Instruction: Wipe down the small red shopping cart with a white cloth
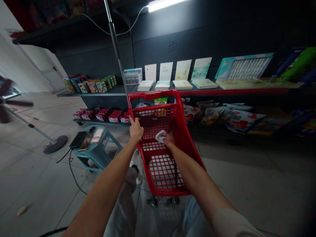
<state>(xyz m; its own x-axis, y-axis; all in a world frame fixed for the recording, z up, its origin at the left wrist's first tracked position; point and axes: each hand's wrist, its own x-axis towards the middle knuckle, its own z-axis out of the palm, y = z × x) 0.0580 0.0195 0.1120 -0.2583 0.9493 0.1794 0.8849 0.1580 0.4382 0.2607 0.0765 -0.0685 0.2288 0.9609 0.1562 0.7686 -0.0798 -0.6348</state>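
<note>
A red plastic shopping cart (189, 144) stands before me, its lattice walls and floor facing up at me. My left hand (136, 129) is closed on the cart's left rim, just below where a metal pole (120, 65) meets it. Inside the basket, my right hand (169, 140) holds a crumpled white cloth or paper wipe (161, 135) near the lattice at the far end. The fingers of the right hand are blurred and partly hidden by the wipe.
A blue plastic stool (98, 154) with a black device on it stands left of the cart. Behind is a shelf (237, 90) with books, boxes and snack bags (243, 118). A fan's round base (55, 144) and cables lie on the tiled floor.
</note>
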